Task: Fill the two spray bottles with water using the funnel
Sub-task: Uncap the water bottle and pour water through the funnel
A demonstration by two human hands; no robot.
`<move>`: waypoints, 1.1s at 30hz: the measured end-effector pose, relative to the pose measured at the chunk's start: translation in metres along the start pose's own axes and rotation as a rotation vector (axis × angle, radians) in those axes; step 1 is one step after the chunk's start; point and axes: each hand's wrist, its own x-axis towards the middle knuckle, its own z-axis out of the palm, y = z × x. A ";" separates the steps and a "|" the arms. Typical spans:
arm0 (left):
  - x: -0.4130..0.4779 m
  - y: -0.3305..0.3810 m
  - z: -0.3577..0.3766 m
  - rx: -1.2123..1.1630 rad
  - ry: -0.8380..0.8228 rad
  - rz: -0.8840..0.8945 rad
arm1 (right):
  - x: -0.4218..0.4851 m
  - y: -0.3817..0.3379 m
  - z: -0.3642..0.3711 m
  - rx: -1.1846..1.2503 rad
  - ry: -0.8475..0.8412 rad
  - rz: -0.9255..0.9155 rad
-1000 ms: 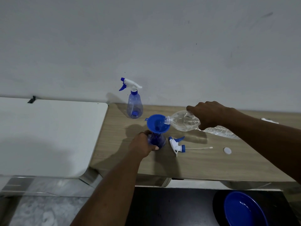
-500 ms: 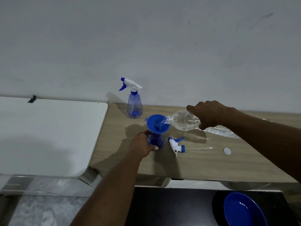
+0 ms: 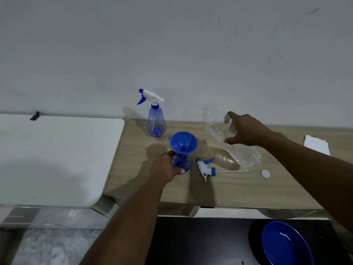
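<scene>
On the wooden counter, my right hand curls its fingers round the clear water bottle, its mouth tipped up and clear of the funnel. The second spray bottle stands capped at the back edge. My left hand grips the open spray bottle under the funnel, toward the left edge. The first fill looks about done to me. Next I lift the funnel out and screw on the loose trigger head lying beside it.

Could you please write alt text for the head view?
A left hand grips an open spray bottle topped by a blue funnel while the right hand holds a clear water bottle beside it. A second spray bottle stands behind.
</scene>
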 end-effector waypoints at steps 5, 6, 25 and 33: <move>0.000 0.002 -0.001 0.008 -0.004 -0.003 | -0.006 0.016 0.020 0.317 0.277 0.146; 0.000 0.001 -0.001 0.008 0.000 -0.003 | -0.006 0.017 0.024 0.357 0.327 0.170; -0.004 0.008 -0.003 0.010 -0.023 -0.031 | -0.009 0.017 0.056 0.779 0.537 0.424; -0.001 0.002 -0.001 0.069 0.011 -0.044 | -0.035 -0.076 0.048 0.340 0.907 -0.278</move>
